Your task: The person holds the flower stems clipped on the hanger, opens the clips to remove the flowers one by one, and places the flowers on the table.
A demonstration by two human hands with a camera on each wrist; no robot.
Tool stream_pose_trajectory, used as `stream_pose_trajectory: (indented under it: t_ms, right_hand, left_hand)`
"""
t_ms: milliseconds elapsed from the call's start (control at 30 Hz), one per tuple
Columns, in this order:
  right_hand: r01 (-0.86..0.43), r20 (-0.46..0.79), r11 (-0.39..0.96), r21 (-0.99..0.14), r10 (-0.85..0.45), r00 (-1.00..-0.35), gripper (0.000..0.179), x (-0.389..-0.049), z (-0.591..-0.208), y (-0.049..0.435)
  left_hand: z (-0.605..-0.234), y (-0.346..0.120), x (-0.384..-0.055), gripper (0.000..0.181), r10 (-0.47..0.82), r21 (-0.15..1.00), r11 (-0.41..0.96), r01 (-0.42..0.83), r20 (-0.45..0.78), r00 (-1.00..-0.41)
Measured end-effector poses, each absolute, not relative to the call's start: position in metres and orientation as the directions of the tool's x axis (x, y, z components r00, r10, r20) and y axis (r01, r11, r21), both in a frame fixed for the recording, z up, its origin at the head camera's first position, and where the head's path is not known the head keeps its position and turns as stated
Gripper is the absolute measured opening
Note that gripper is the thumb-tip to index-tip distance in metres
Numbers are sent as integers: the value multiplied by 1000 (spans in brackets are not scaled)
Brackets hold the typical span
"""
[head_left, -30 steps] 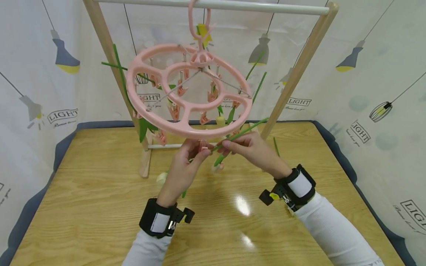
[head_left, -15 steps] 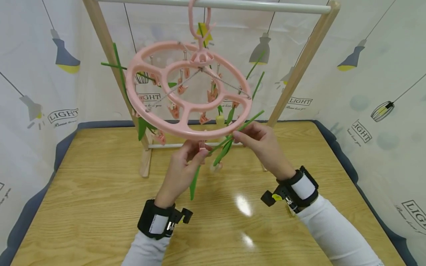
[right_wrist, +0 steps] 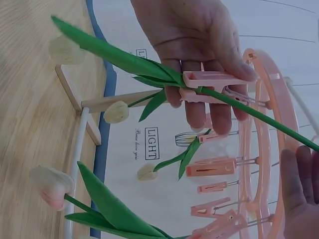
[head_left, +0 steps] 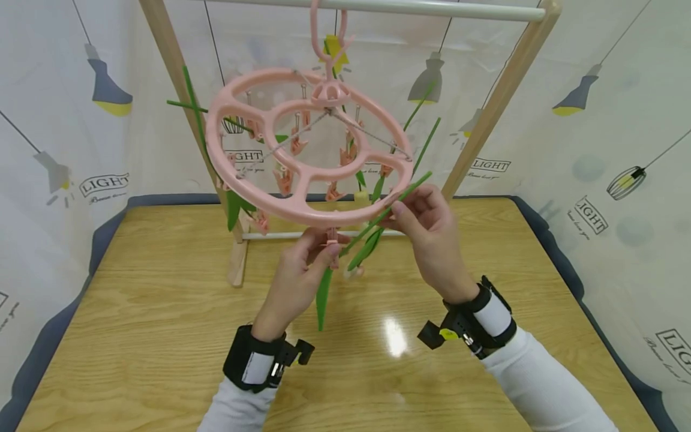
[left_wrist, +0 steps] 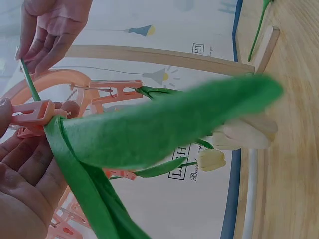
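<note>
My left hand (head_left: 294, 270) pinches a pink clothes peg (right_wrist: 214, 79) hanging from the front rim of a pink round drying hanger (head_left: 308, 215). An artificial tulip (left_wrist: 174, 122) runs through the peg's jaws, its broad green leaves just below them and its pale bloom (right_wrist: 67, 49) pointing down toward the table. Its green stem (right_wrist: 269, 120) slants up to the right, where my right hand (head_left: 432, 246) pinches it near its end, beside the hanger's rim. Behind that stem another clipped tulip (head_left: 367, 249) hangs from the hanger.
The hanger hooks onto the white bar (head_left: 432, 9) of a wooden stand (head_left: 502, 84). More pegs, such as a pink peg (right_wrist: 212, 168), hang around the ring, several with tulips. Below is a wooden table (head_left: 162, 336); a printed curtain (head_left: 594, 180) surrounds it.
My right hand has shifted right and up along the stem, away from the peg. The tulip's leaf has swung round to hang straight down under my left hand, which stays at the peg.
</note>
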State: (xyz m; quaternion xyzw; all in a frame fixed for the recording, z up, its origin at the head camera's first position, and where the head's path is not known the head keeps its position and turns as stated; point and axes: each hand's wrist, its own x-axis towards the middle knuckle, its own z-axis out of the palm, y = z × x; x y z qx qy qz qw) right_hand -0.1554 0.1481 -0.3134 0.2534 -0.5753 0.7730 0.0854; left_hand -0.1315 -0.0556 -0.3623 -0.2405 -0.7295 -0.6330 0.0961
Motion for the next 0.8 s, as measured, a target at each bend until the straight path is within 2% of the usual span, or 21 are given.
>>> stream_pose_trajectory:
  t_ms: [200,800]
  right_hand:
    - [-422,505,-356,-834,-185,-843,32,-152,-313,145]
    - [-442,522,-338,-831,-198,-830,37,-151,-317,140]
  left_hand:
    - [-361,-52,-131,22,217,878,29,478,462,-860]
    - [-361,-51,-134,17,144,896,7,444,439,-887]
